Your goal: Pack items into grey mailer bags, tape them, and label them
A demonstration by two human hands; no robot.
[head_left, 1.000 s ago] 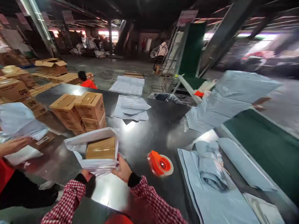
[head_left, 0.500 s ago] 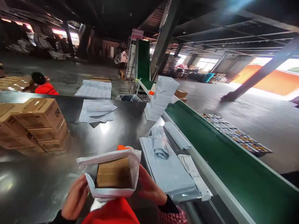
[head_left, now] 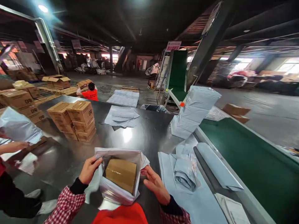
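A white plastic mailing bag (head_left: pixel 119 196) stands on the table in front of me with its mouth spread wide. Inside lies a brown cardboard box (head_left: pixel 121 175), its taped top showing. My left hand (head_left: pixel 90 169) pinches the bag's rim at the upper left corner. At the right rim, my right hand (head_left: pixel 156 183) has its fingers curled on the bag's edge, the thumb lying apart from them. The right fingertips are partly hidden by the plastic. Flat white bags (head_left: pixel 168 174) are stacked just right of my right hand, with a rolled bag (head_left: pixel 185 174) on top.
Brown cartons (head_left: pixel 80 113) are stacked at the left of the dark metal table (head_left: pixel 149 132). Wrapped white parcels (head_left: pixel 197 105) form a pile beside the green conveyor belt (head_left: pixel 245 152). A co-worker's hand (head_left: pixel 17 146) handles a bag at far left; another person (head_left: pixel 91 93) is beyond the table.
The view has swung left, bringing the co-worker in. My left hand has moved up from the bag's lower left side to its upper left corner. My right fingers now meet the right rim.
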